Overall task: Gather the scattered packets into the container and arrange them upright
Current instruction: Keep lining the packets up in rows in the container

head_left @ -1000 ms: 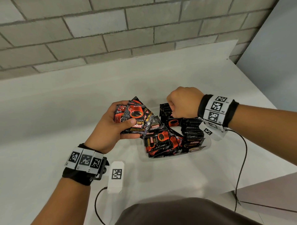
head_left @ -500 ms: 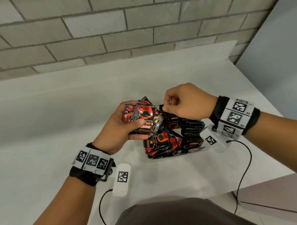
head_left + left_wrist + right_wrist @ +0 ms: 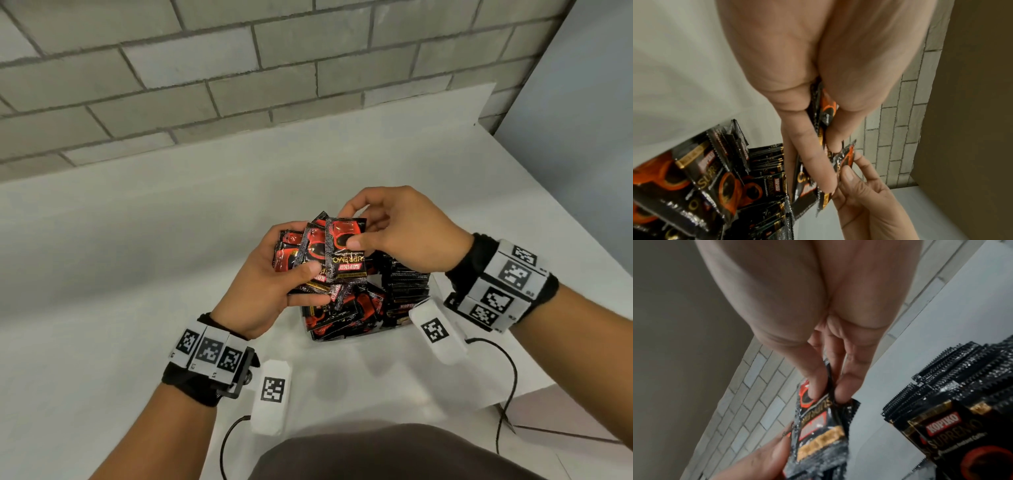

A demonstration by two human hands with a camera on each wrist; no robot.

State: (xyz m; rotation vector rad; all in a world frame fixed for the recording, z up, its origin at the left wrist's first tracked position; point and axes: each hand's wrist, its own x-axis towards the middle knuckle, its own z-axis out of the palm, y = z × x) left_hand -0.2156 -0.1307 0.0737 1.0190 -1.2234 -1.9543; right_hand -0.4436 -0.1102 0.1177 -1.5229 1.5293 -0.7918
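My left hand [image 3: 274, 277] grips a fanned bunch of black-and-red coffee packets [image 3: 298, 253] above the left side of a clear container [image 3: 394, 330]. My right hand [image 3: 387, 233] pinches the front packet [image 3: 344, 251] of that bunch between thumb and fingers. The right wrist view shows this pinch on the packet [image 3: 818, 423] near its top. Inside the container, several packets stand upright in a row [image 3: 404, 284] on the right, while others lie jumbled [image 3: 342, 311] on the left. The left wrist view shows the gripped bunch [image 3: 824, 142] and the container's packets [image 3: 725, 178] below.
The container sits on a white table [image 3: 137, 274] against a grey brick wall [image 3: 205, 68]. The table's right edge [image 3: 548, 205] runs close beside the container. Cables [image 3: 507, 394] hang from both wrist devices near the front edge.
My right hand rose out of the container and moved left to the bunch, then pinched its front packet. My left hand with the bunch lifted slightly toward it.
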